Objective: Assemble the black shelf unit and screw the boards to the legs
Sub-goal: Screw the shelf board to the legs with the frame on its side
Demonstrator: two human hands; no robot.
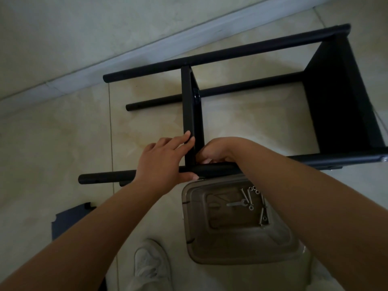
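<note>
Black shelf unit (241,97) lay on its side on the floor (63,133), legs running approx 9-to-3 o'clock. Middle board (192,114) stood on edge, long axis 12-to-6, its near end meeting the near leg (109,177) right betw. both hands. Left hand (165,160): fingers mostly straight, pressed on the board's edge, thumb along the leg, steadying. Right hand (218,152), at 3 o'clock of that joint and touching it, fingers curled; can't tell what it held, if anything. Both hands equally close. Screws (257,203) and a small wrench (237,204) sat on a brown bin lid (210,244) at 6 o'clock. Spare board (67,219) at 8 o'clock.
</note>
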